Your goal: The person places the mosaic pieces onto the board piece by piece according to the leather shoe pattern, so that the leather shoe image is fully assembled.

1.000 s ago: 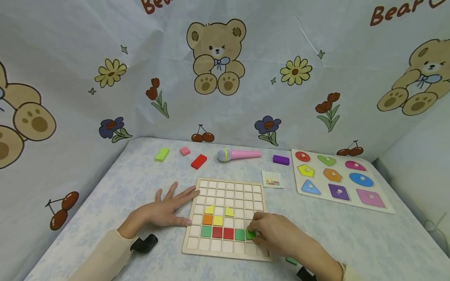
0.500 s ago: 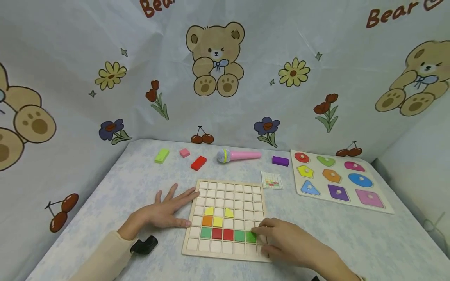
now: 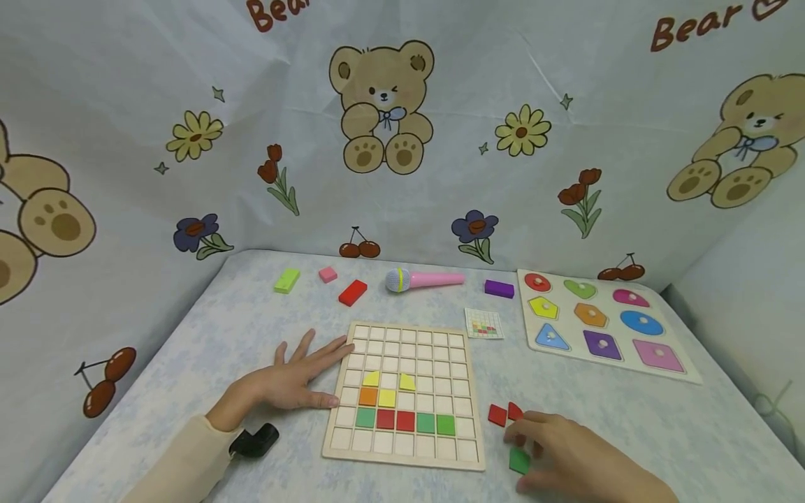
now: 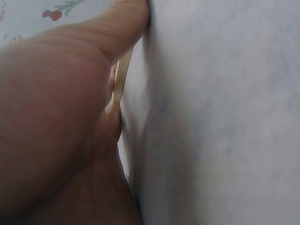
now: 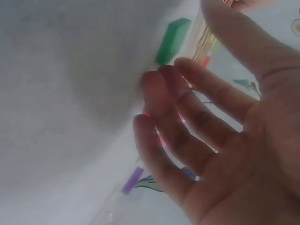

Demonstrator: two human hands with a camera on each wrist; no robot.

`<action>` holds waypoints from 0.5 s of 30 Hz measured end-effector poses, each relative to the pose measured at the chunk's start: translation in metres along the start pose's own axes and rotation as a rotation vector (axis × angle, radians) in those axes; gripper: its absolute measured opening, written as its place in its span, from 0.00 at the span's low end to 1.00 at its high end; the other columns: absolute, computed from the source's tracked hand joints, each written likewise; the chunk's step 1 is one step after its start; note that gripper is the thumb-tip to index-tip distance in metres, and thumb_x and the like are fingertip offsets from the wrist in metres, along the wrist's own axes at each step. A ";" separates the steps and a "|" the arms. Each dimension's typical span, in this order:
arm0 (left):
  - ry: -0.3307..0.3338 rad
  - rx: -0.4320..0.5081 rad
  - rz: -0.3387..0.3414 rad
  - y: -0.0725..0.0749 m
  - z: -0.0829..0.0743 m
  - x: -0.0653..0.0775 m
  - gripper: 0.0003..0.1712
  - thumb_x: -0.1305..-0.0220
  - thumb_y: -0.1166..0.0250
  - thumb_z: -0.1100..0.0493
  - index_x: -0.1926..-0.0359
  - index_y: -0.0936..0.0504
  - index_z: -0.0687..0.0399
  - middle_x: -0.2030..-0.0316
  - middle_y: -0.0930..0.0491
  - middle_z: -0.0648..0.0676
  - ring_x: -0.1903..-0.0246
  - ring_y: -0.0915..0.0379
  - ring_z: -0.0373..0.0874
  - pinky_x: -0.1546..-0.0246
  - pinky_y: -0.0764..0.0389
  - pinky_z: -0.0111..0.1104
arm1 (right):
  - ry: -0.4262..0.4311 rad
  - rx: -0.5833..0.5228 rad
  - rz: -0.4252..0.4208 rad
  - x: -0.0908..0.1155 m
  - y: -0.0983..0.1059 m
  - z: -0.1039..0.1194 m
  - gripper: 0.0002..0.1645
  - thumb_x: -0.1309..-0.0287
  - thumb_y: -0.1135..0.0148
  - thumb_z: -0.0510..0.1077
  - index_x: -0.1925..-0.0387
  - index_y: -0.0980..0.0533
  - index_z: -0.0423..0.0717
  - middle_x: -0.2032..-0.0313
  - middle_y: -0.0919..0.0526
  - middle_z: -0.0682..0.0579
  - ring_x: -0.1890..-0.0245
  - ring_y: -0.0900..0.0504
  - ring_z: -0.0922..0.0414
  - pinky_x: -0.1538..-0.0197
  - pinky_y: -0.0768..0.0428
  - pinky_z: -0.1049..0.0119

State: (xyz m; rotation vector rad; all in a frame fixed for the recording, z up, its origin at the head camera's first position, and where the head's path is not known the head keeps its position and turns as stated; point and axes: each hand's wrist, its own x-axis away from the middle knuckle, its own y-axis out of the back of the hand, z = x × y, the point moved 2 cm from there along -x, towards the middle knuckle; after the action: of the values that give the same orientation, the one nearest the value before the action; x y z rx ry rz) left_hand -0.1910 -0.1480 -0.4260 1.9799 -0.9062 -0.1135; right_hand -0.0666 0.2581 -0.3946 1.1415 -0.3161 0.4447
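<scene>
A wooden grid board (image 3: 402, 462) lies on the table. My left hand (image 3: 292, 381) rests flat with spread fingers, fingertips at the board's left edge. One row of the board holds green, red, red, green and green tiles, the last a bright green tile (image 3: 446, 425). Above them sit an orange tile (image 3: 367, 396), a yellow square (image 3: 386, 398) and two cut-corner yellow pieces. To the right of the board my right hand (image 3: 560, 447) hovers around a loose green piece (image 3: 519, 460), thumb and fingers apart. The right wrist view shows that green piece (image 5: 173, 40) beyond the fingertips.
Two loose red pieces (image 3: 497, 415) lie beside the right fingers. A small pattern card (image 3: 484, 324) sits behind the board's right corner. Farther back are a pink toy microphone (image 3: 434, 279), several coloured blocks and a shape puzzle board (image 3: 606, 325). A bear-print cloth hangs behind.
My right hand has let go of the bright green tile in the row and moved right, off the board, to the loose green piece. The left hand has stayed in place.
</scene>
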 end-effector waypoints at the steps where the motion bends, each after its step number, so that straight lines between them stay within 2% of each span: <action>1: 0.003 0.002 0.000 0.000 0.000 0.000 0.53 0.37 0.36 0.32 0.20 0.53 0.36 0.19 0.62 0.50 0.25 0.87 0.69 0.39 0.82 0.73 | -0.001 -0.008 0.006 0.000 0.000 -0.002 0.23 0.59 0.18 0.52 0.57 0.17 0.63 0.61 0.19 0.62 0.67 0.24 0.58 0.58 0.14 0.57; 7: 0.007 0.002 0.002 -0.002 0.001 0.001 0.54 0.38 0.36 0.32 0.20 0.53 0.36 0.19 0.62 0.51 0.25 0.87 0.69 0.39 0.82 0.74 | 0.086 0.007 0.002 -0.002 0.002 -0.009 0.16 0.54 0.21 0.51 0.61 0.16 0.63 0.66 0.20 0.63 0.69 0.25 0.60 0.61 0.14 0.63; 11: 0.006 -0.010 -0.002 -0.001 0.002 0.000 0.54 0.38 0.36 0.32 0.20 0.53 0.36 0.19 0.62 0.50 0.25 0.87 0.69 0.39 0.81 0.74 | 0.151 0.079 -0.024 -0.004 0.003 -0.006 0.12 0.51 0.22 0.52 0.64 0.17 0.62 0.70 0.23 0.66 0.71 0.27 0.64 0.64 0.19 0.70; 15: 0.002 -0.019 0.002 0.000 0.001 -0.001 0.53 0.38 0.36 0.32 0.20 0.53 0.36 0.19 0.62 0.49 0.25 0.87 0.69 0.39 0.81 0.74 | 0.191 0.140 -0.047 -0.007 0.006 -0.002 0.12 0.50 0.23 0.54 0.65 0.18 0.63 0.71 0.24 0.68 0.72 0.28 0.66 0.66 0.23 0.72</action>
State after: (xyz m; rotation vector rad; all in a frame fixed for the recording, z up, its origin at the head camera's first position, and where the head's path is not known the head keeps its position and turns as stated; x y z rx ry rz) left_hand -0.1922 -0.1485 -0.4270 1.9613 -0.9031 -0.1184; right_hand -0.0752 0.2605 -0.3937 1.2295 -0.0928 0.5363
